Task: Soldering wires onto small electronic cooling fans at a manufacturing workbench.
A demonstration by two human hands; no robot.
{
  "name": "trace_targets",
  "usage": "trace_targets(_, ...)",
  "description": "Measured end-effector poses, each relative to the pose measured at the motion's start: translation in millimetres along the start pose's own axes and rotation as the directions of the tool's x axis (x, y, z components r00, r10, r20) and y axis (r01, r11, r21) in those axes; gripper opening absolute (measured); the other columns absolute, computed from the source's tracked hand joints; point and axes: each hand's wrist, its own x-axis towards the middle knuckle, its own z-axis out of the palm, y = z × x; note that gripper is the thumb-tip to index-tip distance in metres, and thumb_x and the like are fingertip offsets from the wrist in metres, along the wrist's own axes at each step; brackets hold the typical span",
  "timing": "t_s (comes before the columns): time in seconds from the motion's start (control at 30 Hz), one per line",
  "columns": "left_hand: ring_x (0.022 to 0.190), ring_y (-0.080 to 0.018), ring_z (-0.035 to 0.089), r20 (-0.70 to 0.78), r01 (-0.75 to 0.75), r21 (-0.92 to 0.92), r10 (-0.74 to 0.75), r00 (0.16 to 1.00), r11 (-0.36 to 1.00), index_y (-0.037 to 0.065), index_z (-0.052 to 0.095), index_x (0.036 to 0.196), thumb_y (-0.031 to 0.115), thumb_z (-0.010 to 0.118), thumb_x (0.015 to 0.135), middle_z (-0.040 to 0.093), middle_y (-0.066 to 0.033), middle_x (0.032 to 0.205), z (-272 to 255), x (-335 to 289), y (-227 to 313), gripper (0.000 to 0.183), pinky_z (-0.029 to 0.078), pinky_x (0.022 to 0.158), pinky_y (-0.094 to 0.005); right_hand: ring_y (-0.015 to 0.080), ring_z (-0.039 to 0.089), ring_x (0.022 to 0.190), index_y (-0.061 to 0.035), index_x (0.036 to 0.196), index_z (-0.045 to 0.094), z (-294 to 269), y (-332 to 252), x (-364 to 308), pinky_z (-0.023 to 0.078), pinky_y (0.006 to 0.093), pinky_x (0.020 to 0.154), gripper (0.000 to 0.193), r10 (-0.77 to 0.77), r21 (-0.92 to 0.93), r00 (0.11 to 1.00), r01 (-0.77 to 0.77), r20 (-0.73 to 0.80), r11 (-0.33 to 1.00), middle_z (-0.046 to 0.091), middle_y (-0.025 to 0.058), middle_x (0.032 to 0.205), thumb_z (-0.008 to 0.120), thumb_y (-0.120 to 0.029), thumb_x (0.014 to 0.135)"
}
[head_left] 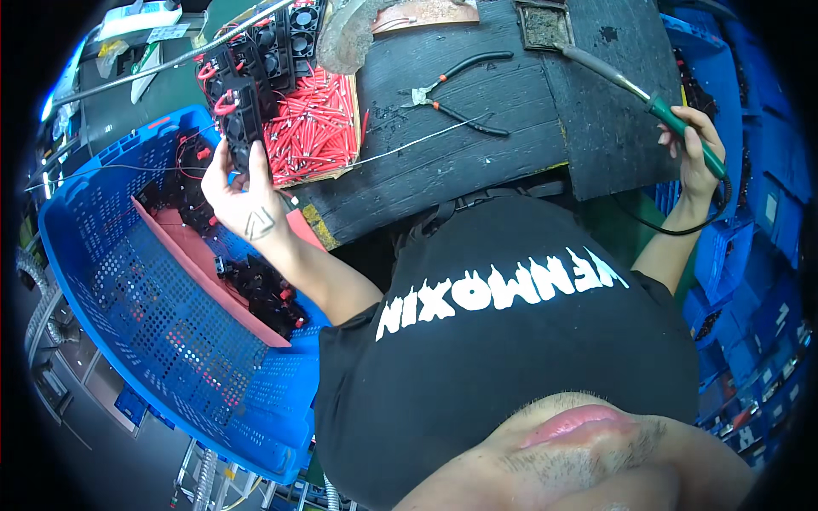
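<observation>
My left hand (241, 189) grips a small black cooling fan (242, 115) with a coiled red wire, at the left end of the bench by a box of red pieces. On the far right, my right hand (699, 149) is closed around the green handle of a soldering iron (669, 115). The iron's metal shaft points left and away, its front end at the rim of a small square tray (526, 34) with dark, crusty residue inside. A black cord trails from the handle below my right hand.
Red sleeved pieces (311, 128) fill a shallow box, with more black fans (304, 21) stacked behind. Black-handled cutting pliers (439, 104) lie jaws apart on the dark bench (392, 192). A blue basket (111, 298) stands left, holding fans and a pink divider (200, 277). Blue bins (724, 221) line the right.
</observation>
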Motion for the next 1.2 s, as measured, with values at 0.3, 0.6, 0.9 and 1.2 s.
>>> trace_targets(0.3, 0.087, -0.0143, 0.062, -0.002, -0.135, 0.104, 0.136, 0.991, 0.985, -0.001, 0.070, 0.120, 0.016, 0.087, 0.080, 0.065, -0.0073, 0.102, 28.9, 9.2, 13.5, 0.047, 0.048, 0.075, -0.0271, 0.0168, 0.070, 0.082, 0.0041, 0.121, 0.066, -14.2, -15.5, 1.3, 0.049, 0.0206, 0.063, 0.033, -0.001, -0.055, 0.977, 0.013, 0.213, 0.998, 0.070, 0.0159, 0.104, 0.071, -0.015, 0.095)
trace_targets(0.6, 0.086, -0.0151, 0.064, -0.007, -0.093, 0.025, 0.093, 0.996, 0.995, -0.003, 0.069, 0.118, 0.014, 0.089, 0.078, 0.066, -0.0083, 0.104, 20.4, 14.0, 6.9, 0.048, 0.051, 0.075, -0.0283, 0.0196, 0.060, 0.091, 0.0001, 0.105, 0.072, 9.2, -83.4, 20.2, 0.047, 0.0281, 0.078, 0.026, -0.174, -0.309, 0.791, 0.418, 0.587, 0.854, 0.059, 0.0124, 0.107, 0.066, 0.010, 0.082)
trace_targets(0.9, 0.088, -0.0227, 0.066, -0.090, -0.134, -0.048, 0.129, 0.988, 0.990, 0.001, 0.073, 0.112, 0.016, 0.090, 0.073, 0.063, -0.0130, 0.103, 43.5, 12.8, 4.8, 0.045, 0.056, 0.078, -0.0326, 0.0162, 0.058, 0.078, 0.0015, 0.095, 0.072, 32.2, -108.2, -0.2, 0.040, 0.0238, 0.060, 0.033, -0.234, -0.361, 0.732, 0.554, 0.640, 0.750, 0.055, 0.0117, 0.100, 0.071, 0.017, 0.066)
trace_targets(1.2, 0.102, -0.0387, 0.054, -0.027, -0.372, 0.365, 0.409, 0.912, 0.853, 0.002, 0.063, 0.113, 0.028, 0.084, 0.078, 0.058, -0.0202, 0.106, 95.7, 7.2, 26.9, 0.048, 0.045, 0.090, -0.0479, 0.0224, 0.062, 0.081, -0.0009, 0.101, 0.066, 15.2, -77.5, -29.6, 0.051, 0.0272, 0.065, 0.013, -0.552, -0.082, 0.800, 0.582, 0.234, 0.809, 0.063, 0.0218, 0.107, 0.060, 0.005, 0.090)
